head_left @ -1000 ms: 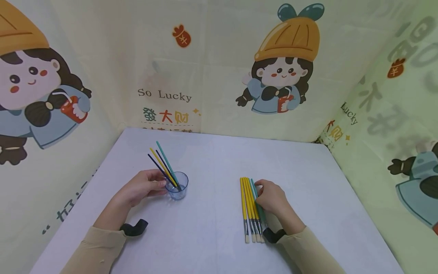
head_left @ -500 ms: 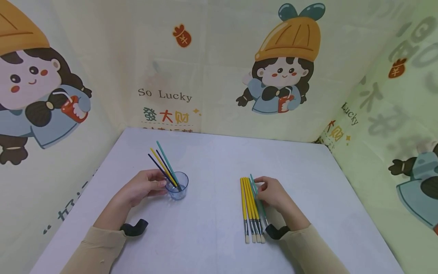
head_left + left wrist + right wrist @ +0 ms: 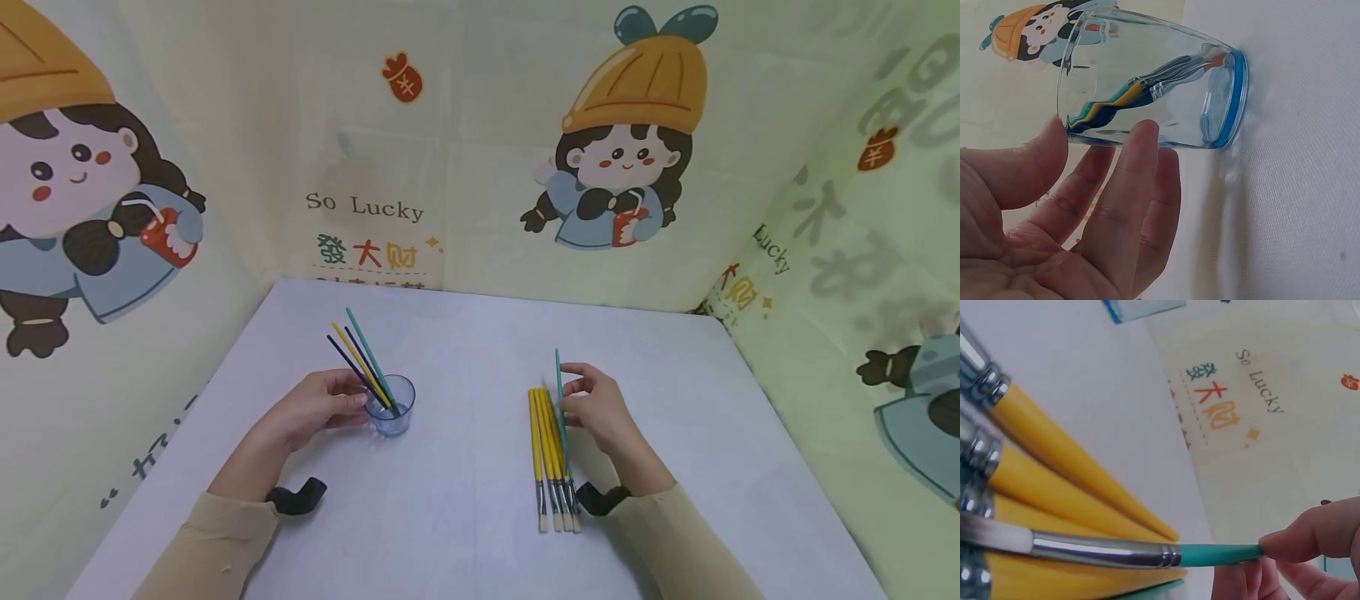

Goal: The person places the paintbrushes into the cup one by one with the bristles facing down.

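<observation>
My left hand (image 3: 318,404) touches the near left side of a clear glass (image 3: 403,414) with its fingertips; in the left wrist view the thumb is at the rim. Inside the glass several paintbrushes (image 3: 1175,74), with teal, yellow and dark handles, lean bristles down. On the right, my right hand (image 3: 600,412) pinches a teal paintbrush (image 3: 1219,555) by its handle between thumb and fingers. That brush slants over a row of yellow paintbrushes (image 3: 536,433) lying side by side on the table, bristles toward me. Another teal handle (image 3: 1160,590) shows beside them.
The white tabletop (image 3: 457,500) spans between printed cloth walls (image 3: 480,150) at the back and sides. Between the glass and the row of brushes lies a stretch of bare table. A black wrist mount (image 3: 298,497) sticks out at each sleeve.
My right hand has moved away from me and up, drawing the teal paintbrush out along the row. My left hand and the glass stay in place; the head view shifts slightly.
</observation>
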Action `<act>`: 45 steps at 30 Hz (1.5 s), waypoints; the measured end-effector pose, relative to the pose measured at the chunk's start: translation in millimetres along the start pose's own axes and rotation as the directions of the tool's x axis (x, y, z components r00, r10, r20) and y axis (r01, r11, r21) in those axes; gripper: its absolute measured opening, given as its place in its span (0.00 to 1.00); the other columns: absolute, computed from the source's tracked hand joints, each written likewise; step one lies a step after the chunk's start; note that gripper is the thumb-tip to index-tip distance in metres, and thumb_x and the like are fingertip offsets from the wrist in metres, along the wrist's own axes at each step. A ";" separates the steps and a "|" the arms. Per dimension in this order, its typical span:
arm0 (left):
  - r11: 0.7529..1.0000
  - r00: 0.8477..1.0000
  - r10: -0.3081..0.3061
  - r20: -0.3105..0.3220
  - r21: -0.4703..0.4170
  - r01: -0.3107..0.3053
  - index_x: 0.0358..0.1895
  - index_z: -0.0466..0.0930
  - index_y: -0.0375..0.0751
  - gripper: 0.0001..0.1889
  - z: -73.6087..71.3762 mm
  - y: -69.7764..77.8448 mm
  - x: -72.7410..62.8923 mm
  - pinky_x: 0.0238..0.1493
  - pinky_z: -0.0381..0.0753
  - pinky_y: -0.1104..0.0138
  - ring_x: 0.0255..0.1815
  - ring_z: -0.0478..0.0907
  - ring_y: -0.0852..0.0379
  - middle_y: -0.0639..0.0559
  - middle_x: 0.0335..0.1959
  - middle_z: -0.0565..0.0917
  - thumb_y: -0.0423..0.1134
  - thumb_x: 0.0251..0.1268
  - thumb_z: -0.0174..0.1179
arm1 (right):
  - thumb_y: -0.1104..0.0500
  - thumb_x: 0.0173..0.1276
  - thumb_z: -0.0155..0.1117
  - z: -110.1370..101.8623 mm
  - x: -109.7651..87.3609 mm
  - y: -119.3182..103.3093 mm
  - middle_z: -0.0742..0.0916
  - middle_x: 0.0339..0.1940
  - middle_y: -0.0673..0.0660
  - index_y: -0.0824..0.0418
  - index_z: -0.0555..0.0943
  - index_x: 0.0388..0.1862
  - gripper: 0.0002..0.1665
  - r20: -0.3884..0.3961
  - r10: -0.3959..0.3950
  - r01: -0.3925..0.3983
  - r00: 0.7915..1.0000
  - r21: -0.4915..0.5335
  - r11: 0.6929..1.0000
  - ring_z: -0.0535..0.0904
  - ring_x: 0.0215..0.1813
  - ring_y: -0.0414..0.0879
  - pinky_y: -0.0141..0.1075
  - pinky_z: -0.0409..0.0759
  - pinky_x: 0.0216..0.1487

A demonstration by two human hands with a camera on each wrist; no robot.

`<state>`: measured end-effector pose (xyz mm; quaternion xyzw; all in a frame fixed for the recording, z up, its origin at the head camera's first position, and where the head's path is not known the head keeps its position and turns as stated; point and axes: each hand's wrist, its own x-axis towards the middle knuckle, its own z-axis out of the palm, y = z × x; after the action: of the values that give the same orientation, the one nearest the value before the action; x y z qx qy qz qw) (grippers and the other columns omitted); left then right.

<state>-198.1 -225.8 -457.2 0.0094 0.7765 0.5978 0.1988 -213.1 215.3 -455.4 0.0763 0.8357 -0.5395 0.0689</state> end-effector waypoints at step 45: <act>1.000 1.000 -0.014 0.011 -0.010 0.015 0.72 0.73 0.27 0.25 -0.8 0.4 2.1 0.54 0.92 0.66 0.49 0.88 0.57 0.35 0.60 0.85 0.34 0.79 0.64 | 0.72 0.71 0.68 85.2 20.2 -92.9 0.83 0.46 0.56 0.47 0.79 0.71 0.34 -0.116 -0.373 0.387 0.921 0.395 0.833 0.84 0.39 0.48 0.42 0.95 0.46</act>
<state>-200.5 -225.9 -457.3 0.0060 0.7726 0.6000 0.2074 -248.8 101.0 -411.4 -0.0690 0.7029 -0.7044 -0.0714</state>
